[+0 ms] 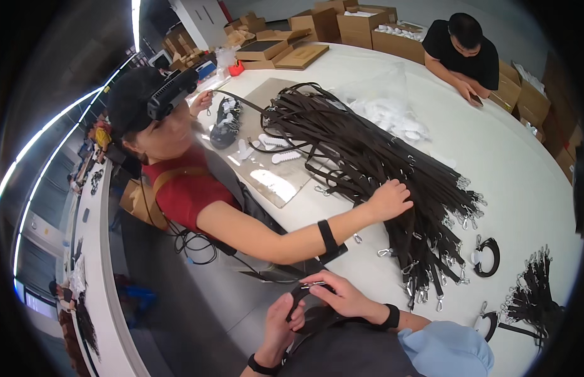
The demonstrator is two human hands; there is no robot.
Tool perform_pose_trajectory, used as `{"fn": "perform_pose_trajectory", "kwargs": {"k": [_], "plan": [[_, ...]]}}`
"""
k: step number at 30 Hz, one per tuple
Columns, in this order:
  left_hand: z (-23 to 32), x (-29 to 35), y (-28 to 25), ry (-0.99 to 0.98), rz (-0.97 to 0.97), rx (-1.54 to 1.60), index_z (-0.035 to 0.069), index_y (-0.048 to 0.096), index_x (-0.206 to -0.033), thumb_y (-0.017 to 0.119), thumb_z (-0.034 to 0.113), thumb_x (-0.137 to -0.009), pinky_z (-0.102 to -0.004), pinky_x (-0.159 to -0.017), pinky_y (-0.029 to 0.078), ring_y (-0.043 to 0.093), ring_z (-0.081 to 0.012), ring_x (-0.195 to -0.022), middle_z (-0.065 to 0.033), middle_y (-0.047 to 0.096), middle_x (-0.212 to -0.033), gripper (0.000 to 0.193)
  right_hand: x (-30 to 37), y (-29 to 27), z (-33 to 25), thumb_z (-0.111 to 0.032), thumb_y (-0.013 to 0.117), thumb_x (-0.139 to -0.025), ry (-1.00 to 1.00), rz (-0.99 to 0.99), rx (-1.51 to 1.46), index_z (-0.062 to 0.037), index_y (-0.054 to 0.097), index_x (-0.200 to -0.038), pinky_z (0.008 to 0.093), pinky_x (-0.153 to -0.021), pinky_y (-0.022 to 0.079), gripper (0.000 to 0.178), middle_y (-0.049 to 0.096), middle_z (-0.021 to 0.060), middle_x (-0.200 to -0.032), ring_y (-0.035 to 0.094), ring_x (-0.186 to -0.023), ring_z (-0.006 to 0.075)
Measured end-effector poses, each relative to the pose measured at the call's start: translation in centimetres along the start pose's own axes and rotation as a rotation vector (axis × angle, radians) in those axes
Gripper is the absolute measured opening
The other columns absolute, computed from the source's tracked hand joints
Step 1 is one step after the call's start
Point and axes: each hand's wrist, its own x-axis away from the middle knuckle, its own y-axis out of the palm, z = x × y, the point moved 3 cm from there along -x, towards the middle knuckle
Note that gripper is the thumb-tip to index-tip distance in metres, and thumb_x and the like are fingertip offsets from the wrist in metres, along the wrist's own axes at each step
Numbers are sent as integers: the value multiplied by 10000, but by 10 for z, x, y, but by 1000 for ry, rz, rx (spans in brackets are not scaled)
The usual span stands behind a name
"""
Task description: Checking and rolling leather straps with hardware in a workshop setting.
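Close to my body, beside the table edge, both hands hold a dark strap (294, 300) that looks coiled, with a metal clip showing at its upper end. My left hand (281, 322) is closed around the strap's lower part. The fingers of my right hand (340, 294) pinch its upper end by the clip. Beyond them on the table lies a large heap of dark straps (348, 138) with silver snap hooks at their ends. A co-worker's hand (390, 201) rests on the heap, and their other hand (201, 102) holds a strap end.
The white table (512, 182) carries coiled straps (487, 257), a smaller strap bundle (532, 292) and white tags (284, 148). A co-worker in red (185, 191) stands close on my left, arm reaching across. Another person (463, 53) leans at the far edge. Cardboard boxes (355, 30) line the back.
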Motion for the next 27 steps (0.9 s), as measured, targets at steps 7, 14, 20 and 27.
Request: {"fn": "perform_pose_trajectory", "kwargs": {"k": [7,14,20,27], "plan": [[22,-116,49,-337,-426,-135,8,511,-949,385,317,-982,-190,-412,261,294,-40,-443,26,384,-619,336,-8,-58,7,-161,530,-918,162,582,-5,-48,573,-1109,174,-516,353,227,558,-25,-760,429,-571,16],[2,-146,93,-545,-815,-332,19,513,-945,420,329,-972,-181,-393,241,274,-27,-439,28,378,-617,325,24,-58,-1,-242,482,-946,120,1255,101,-43,629,-963,185,-506,340,248,509,-44,-696,423,-576,22],[-20,-145,106,-697,-983,-414,9,504,-900,408,317,-964,-187,-372,248,286,-42,-400,14,391,-580,329,55,-34,1,-230,471,-959,42,1506,160,-47,619,-1007,163,-488,324,240,511,-34,-710,399,-541,16],[-55,-124,115,-866,-1017,-505,1,517,-908,392,287,-973,-195,-391,272,291,-45,-409,17,393,-591,319,105,-13,18,-235,471,-958,177,1664,-1,-32,612,-1007,170,-492,338,252,536,-20,-725,399,-534,24]]}}
